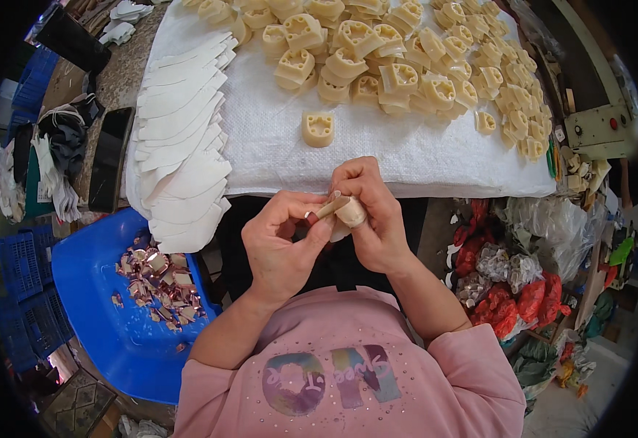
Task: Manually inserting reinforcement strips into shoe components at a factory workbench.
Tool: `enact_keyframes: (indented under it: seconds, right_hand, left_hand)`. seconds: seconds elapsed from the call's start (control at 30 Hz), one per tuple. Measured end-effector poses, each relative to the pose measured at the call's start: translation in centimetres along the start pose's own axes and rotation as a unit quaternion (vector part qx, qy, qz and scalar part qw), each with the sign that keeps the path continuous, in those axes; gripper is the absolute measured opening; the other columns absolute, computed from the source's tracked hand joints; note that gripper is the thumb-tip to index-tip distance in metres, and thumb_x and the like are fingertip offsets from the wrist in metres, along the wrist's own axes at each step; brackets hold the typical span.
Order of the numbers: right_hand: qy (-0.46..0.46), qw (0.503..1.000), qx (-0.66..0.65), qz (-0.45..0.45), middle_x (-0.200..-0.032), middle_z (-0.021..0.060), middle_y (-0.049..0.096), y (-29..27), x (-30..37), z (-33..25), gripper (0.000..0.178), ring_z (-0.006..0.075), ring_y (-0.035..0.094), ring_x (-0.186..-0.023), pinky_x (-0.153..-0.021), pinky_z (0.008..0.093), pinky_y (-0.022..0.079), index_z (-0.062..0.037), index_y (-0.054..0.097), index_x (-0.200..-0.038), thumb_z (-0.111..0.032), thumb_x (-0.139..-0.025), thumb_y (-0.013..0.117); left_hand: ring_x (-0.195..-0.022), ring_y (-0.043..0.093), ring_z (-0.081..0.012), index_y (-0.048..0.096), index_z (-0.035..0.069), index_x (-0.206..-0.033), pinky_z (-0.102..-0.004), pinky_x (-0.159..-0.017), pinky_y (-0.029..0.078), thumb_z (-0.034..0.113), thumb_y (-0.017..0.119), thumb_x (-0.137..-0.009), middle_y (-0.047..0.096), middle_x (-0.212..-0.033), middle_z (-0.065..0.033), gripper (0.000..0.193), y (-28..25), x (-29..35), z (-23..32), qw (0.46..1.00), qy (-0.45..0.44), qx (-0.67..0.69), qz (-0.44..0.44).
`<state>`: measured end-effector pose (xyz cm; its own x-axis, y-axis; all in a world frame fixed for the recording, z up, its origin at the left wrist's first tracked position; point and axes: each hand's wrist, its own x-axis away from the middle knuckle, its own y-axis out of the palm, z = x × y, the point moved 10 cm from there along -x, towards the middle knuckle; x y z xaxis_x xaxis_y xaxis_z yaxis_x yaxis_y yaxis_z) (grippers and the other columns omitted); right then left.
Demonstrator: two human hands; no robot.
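My right hand (373, 212) is closed around a small beige shoe heel (352, 212), held just off the table's near edge. A pale piece of covering material (339, 232) hangs below the heel, partly hidden by my fingers. My left hand (290, 237) is closed too, pinching a narrow tan strip (327, 209) that runs to the heel; something reddish shows at its end. A single beige heel (318, 129) stands on the white woven sheet (260, 146) ahead of my hands. Overlapping white cut pieces (180, 139) lie in a row along the left.
A large heap of beige heels (377, 58) covers the far side and right of the table. At the left are a black phone (111, 157) and a blue bin (107, 321) with shiny coppery scraps (162, 281). Red and clear plastic bags (516, 292) crowd the right.
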<state>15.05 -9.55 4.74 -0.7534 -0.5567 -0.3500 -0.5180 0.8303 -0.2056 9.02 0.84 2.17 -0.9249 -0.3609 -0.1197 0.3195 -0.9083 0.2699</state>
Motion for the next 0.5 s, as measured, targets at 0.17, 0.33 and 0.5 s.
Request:
enact_keyframes:
  seconds: [0.17,0.33,0.5]
  right_hand:
    - [0.001,0.999,-0.018,-0.027,-0.090,0.0068,0.051,-0.1,-0.4,-0.2,0.018,0.0251,0.043,-0.087,-0.079,0.0340,0.037,-0.0055,0.052,-0.087,0.003,-0.071,0.057]
    - [-0.091,0.986,0.143,-0.009,-0.090,0.0072,0.052,-0.7,-0.2,-1.9,0.014,0.0256,0.045,-0.089,-0.079,0.0335,0.037,-0.0055,0.052,-0.082,-0.005,-0.073,0.063]
    - [0.062,0.965,-0.252,-0.026,-0.097,0.0071,0.056,-1.4,0.2,1.3,0.029,0.0173,0.049,-0.096,-0.083,0.0314,0.040,-0.0035,0.060,-0.096,-0.031,-0.088,0.056]
  left_hand:
    - [-0.077,0.060,-0.0108,0.059,-0.005,-0.086,-0.0219,-0.064,0.051,0.000,0.066,-0.080,0.061,-0.097,-0.0133,0.010,0.1,-0.3,0.3,0.999,-0.011,-0.035,0.005]
    - [-0.075,0.049,-0.0102,0.063,0.000,-0.087,-0.0225,-0.069,0.042,0.013,0.070,-0.080,0.055,-0.104,-0.0104,0.017,0.7,-0.3,2.8,0.957,0.107,-0.268,-0.022]
    - [-0.083,0.049,-0.0166,0.064,0.002,-0.083,-0.0265,-0.071,0.041,0.013,0.071,-0.079,0.053,-0.103,-0.0094,0.013,0.2,-0.6,2.8,0.971,0.115,-0.208,-0.031]
